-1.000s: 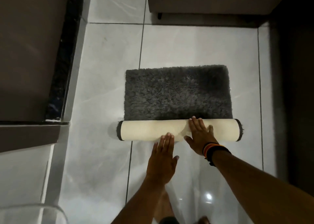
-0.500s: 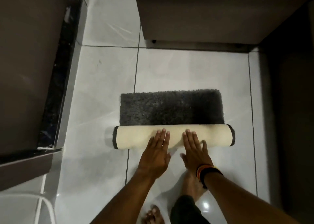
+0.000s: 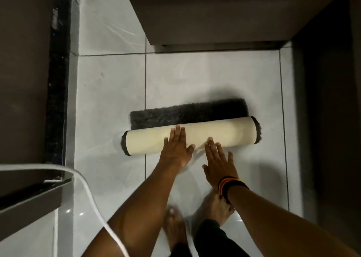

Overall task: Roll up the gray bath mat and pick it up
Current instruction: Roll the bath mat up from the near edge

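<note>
The gray bath mat (image 3: 187,112) lies on the white tile floor, mostly wound into a roll (image 3: 224,132) with its cream backing facing out. Only a narrow strip of gray pile stays flat beyond the roll. My left hand (image 3: 176,149) lies flat on the roll's middle, fingers together and pointing away. My right hand (image 3: 218,161) is flat just right of it, fingertips touching the roll's near edge, palm over the floor. Neither hand grips anything.
A dark cabinet (image 3: 224,12) stands just beyond the mat. Further dark panels rise on the left (image 3: 23,71) and right (image 3: 332,120). A white cable (image 3: 91,198) curves across the lower left. My bare feet (image 3: 175,229) stand on the tiles below my hands.
The roll has moved away from me and grown thicker, and the flat gray strip has shrunk. My left hand went up onto the roll while the right slid back to its near edge.
</note>
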Motion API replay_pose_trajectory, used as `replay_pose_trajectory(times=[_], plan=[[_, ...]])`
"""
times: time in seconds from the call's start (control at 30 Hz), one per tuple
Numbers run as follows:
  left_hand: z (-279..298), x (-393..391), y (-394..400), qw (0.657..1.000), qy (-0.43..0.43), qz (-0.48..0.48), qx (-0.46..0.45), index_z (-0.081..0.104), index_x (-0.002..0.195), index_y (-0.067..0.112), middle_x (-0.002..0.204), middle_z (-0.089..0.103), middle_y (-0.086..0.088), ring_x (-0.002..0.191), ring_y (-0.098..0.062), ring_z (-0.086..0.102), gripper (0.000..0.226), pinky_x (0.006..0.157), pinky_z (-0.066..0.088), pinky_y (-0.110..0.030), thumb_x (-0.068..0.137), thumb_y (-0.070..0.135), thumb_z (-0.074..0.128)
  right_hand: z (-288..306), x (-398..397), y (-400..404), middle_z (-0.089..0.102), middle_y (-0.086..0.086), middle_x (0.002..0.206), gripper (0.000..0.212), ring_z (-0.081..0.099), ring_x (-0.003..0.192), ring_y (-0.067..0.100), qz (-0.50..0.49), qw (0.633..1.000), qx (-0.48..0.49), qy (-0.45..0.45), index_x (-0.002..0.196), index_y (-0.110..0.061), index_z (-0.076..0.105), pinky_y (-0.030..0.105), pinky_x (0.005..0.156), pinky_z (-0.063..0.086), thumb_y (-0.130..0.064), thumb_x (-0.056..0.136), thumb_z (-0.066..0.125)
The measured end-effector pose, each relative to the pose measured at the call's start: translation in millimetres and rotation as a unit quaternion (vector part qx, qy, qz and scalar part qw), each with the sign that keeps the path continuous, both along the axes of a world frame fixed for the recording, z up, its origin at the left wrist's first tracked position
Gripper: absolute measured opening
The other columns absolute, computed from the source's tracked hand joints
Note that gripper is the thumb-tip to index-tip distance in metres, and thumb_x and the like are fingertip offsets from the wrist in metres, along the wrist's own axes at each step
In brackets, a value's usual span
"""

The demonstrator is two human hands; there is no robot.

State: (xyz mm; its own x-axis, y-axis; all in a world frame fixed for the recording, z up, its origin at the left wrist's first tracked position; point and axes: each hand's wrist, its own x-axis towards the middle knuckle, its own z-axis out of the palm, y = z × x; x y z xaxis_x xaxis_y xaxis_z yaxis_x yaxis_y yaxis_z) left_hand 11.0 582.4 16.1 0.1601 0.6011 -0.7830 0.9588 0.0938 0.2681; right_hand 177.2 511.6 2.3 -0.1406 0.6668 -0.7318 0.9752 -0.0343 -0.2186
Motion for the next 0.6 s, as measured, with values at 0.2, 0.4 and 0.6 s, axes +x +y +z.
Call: replay_pose_trajectory(times=[0.2,0.4,0.6], plan=[[-4.9,36.0,8.2,0.99,-0.049,-0.044,0.124,-0.002,0.166,0.014,0.176,-0.011,-0.008,0.162,-0.023,-0.013,0.07,0.133,0.0,-0.045,0.11,0.032,0.034,-11.4,-1.0,56.9,-0.024,-0.004,0.167,0.07,-0.018,0.154,0.02,-0.047,0.995,0.07,0.06,0.159,-0.024,-0.014,0.061,0.124,0.007,-0.033,0.107,0.033],[-20.2,47.5,47.1,0.99,-0.082,-0.03,0.115,0.0,0.167,0.015,0.177,-0.009,-0.005,0.162,-0.022,-0.013,0.071,0.132,-0.006,-0.044,0.11,0.043,0.031,-13.1,-1.5,63.0,0.048,0.007,0.145,0.039,0.044,0.135,0.022,-0.468,0.833,0.269,0.123,0.138,-0.019,0.05,0.033,0.106,0.042,-0.027,0.1,0.054],[-29.8,51.2,110.3,0.99,-0.056,-0.034,0.123,0.014,0.167,0.018,0.175,0.016,-0.007,0.161,-0.029,0.011,0.077,0.131,0.004,-0.051,0.105,0.061,0.03,-47.1,11.6,95.8,0.05,0.015,0.148,0.095,0.05,0.134,0.04,-0.878,0.326,-0.095,0.338,0.154,-0.015,0.034,0.066,0.103,0.047,-0.083,0.088,0.024]])
